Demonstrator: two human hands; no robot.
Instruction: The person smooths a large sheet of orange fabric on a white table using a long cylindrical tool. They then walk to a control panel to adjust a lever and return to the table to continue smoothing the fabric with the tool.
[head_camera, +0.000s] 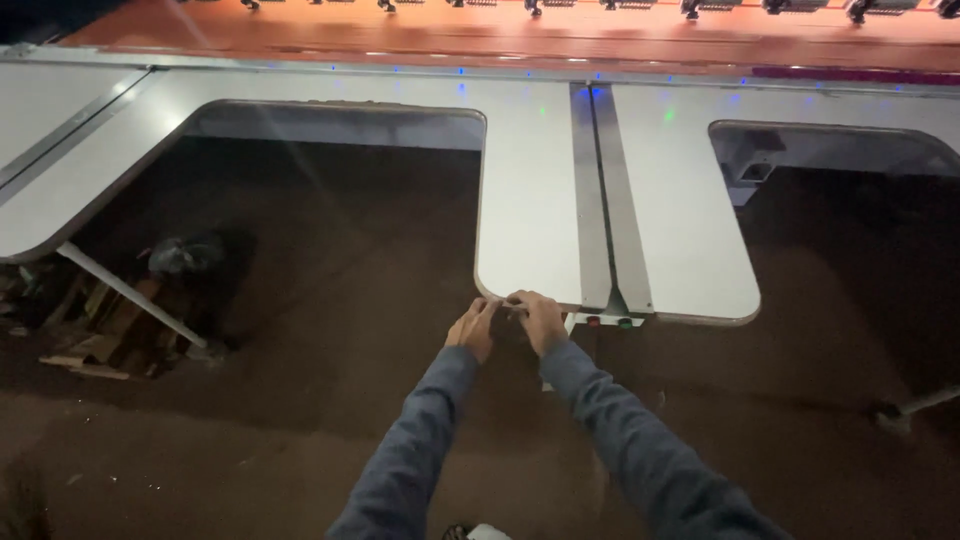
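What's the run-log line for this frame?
left hand: at table tab front edge | right hand: same edge, touching | held item: cannot tell | buttons: right of hands

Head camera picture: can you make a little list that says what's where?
place: big white table with rounded cut-outs, brown floor below
left hand: at the rounded front edge of the table
right hand: beside the left, on the same edge
held thing: too small to tell
nearby: metal strip, red and green buttons
sleeves: grey-blue
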